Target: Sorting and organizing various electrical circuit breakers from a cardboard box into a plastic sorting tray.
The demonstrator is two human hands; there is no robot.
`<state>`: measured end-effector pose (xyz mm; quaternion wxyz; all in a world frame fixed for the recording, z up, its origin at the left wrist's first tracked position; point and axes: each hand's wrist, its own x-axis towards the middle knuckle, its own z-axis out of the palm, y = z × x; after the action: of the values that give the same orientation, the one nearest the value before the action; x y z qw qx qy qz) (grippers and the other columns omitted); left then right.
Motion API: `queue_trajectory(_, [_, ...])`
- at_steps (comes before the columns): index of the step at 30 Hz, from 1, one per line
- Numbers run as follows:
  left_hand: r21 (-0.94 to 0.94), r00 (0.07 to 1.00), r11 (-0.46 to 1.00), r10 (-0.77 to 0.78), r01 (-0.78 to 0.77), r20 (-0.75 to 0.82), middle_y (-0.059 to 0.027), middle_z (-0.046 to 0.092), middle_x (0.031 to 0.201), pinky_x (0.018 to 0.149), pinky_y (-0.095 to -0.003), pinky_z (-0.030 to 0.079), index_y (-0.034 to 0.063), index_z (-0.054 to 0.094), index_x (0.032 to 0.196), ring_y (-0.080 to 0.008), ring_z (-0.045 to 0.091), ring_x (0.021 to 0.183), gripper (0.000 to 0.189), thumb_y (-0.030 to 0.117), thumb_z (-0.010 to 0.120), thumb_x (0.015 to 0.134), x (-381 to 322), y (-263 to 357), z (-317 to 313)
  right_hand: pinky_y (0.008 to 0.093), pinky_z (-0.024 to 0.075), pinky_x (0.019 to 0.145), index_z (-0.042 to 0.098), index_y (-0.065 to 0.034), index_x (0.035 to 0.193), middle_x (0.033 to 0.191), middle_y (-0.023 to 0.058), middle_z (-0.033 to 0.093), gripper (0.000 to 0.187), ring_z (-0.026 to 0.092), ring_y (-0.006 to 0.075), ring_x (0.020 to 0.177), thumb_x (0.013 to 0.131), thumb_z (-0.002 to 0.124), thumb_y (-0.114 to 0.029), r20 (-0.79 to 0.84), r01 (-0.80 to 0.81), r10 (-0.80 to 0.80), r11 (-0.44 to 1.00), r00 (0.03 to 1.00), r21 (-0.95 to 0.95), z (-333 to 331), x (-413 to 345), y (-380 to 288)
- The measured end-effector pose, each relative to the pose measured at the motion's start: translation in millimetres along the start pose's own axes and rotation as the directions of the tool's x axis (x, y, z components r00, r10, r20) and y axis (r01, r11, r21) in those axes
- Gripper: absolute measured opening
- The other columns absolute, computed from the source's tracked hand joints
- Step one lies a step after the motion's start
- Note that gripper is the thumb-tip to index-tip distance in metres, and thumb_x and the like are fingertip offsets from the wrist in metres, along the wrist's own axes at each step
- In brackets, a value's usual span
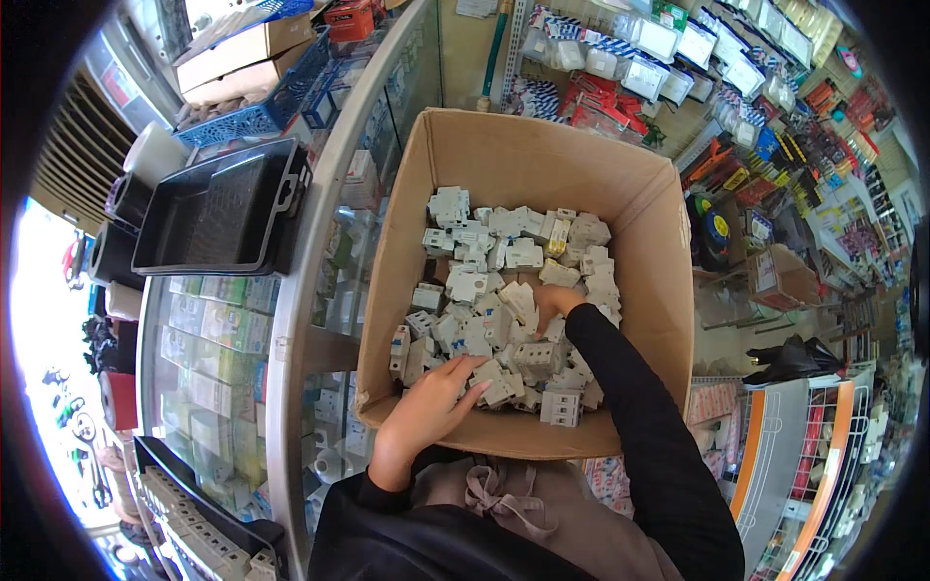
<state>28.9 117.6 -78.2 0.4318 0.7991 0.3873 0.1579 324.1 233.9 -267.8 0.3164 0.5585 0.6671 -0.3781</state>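
A deep cardboard box (639,218) stands before me with a jumbled heap of white miniature circuit breakers (468,283) in it. My right hand (556,301) reaches down into the middle of the heap. Its fingers are against a white breaker with a yellowish strip (517,301); whether they grip it is hard to tell, as the fingertips are partly hidden. Over the near left part of the heap lies my left hand (436,392), thumb and fingers apart. Its fingertips are beside a wide breaker (498,385). Near the front wall, a multi-pole breaker (560,408) shows its row of switches.
On the left runs a glass display counter (280,356) with a metal edge and small boxes inside. Black paint trays (211,210) and a blue plastic basket (240,120) rest on top. Packaged hardware (647,80) hangs behind the box. A wire rack (817,443) stands at right.
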Motion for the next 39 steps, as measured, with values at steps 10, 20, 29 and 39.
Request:
queue_trajectory(10, [-0.020,1.000,1.000,-0.004,0.004,0.009,-0.0228,0.056,0.110,0.084,-0.0401,0.044,-0.0005,0.049,0.119,-0.0397,0.056,0.098,0.036,0.023,0.051,0.093,-0.5,4.3,-3.6,0.0416,0.0490,0.081,0.066,-0.0037,0.103,0.102,0.0122,0.066,0.068,0.064,0.0295,0.093,0.049,0.089,-0.039,-0.031,-0.040,0.035,0.981,0.999,-0.188,1.3,-8.3,-35.5])
queue_trajectory(20, [-0.040,0.997,0.999,0.001,-0.003,-0.073,-0.0219,0.048,0.124,0.092,-0.0374,0.041,-0.0015,0.041,0.126,-0.0360,0.050,0.112,0.042,0.019,0.053,0.091,-0.7,11.9,-9.9,0.0414,0.0417,0.085,0.062,-0.0164,0.100,0.099,-0.0012,0.065,0.046,0.060,0.0206,0.095,0.058,0.081,-0.020,-0.388,0.383,-0.465,0.883,0.796,-0.272,-41.8,-94.5,-50.0])
queue_trajectory(29, [-0.634,0.988,0.772,-0.054,-0.051,-0.145,-0.0215,0.026,0.140,0.099,-0.0360,0.039,-0.0026,0.007,0.141,-0.0272,0.032,0.128,0.080,0.021,0.061,0.088,-1.0,-3.1,-7.9,0.0396,0.0413,0.091,0.065,-0.0199,0.091,0.102,-0.0053,0.060,0.015,0.053,0.0130,0.092,0.076,0.062,-0.017,-0.564,0.417,-0.824,0.497,-0.046,-0.761,-60.5,-258.1,-138.0])
queue_trajectory(39, [-0.835,0.995,0.545,0.099,-0.081,-0.032,-0.0138,0.036,0.130,0.099,-0.0317,0.036,0.0025,0.018,0.137,-0.0195,0.038,0.122,0.085,0.005,0.073,0.072,-8.4,32.6,-20.5,0.0406,0.0471,0.092,0.058,-0.0094,0.109,0.120,0.0135,0.039,0.046,0.052,0.0275,0.108,0.067,0.074,-0.002,-0.765,0.845,-0.644,0.427,0.032,-0.323,-33.5,-275.8,-133.3])
